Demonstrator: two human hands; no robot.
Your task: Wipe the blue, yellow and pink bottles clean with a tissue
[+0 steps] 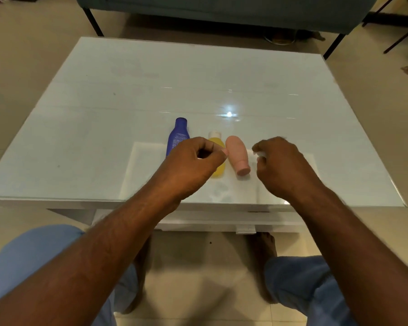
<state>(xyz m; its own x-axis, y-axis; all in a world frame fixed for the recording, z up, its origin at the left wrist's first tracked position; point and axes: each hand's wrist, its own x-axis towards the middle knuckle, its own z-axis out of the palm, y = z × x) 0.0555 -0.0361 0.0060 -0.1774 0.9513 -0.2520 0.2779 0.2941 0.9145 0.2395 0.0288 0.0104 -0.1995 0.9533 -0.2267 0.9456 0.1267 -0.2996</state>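
Observation:
Three bottles lie side by side on a white sheet [141, 175] near the table's front edge. The blue bottle [179, 134] is on the left, the yellow bottle [215, 142] with a white cap is in the middle, and the pink bottle [237, 154] is on the right with its cap towards me. My left hand [193, 168] hovers over the blue and yellow bottles with its fingers curled; nothing shows in it. My right hand [283, 165] is just right of the pink bottle and grips a small white tissue [259, 154], mostly hidden by the fingers.
The glossy white table [127, 102] stretches far and left of the bottles. A dark sofa [222, 10] on thin black legs stands beyond it. My knees and bare feet are below the table's front edge.

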